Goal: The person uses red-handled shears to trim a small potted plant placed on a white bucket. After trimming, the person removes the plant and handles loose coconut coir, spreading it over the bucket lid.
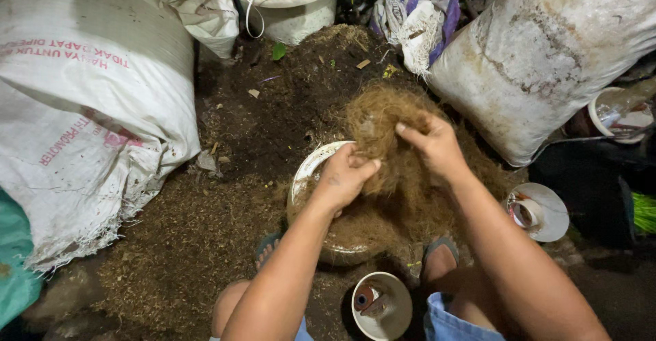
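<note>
Head view: left hand [344, 175] and right hand [435, 144] both clenched on brown coconut fibre clump [383, 119] above white pot [309, 170].

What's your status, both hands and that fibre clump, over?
Left hand and right hand both gripping the brown fibre clump, held over the white pot. Sacks around, nothing blocking.
</note>
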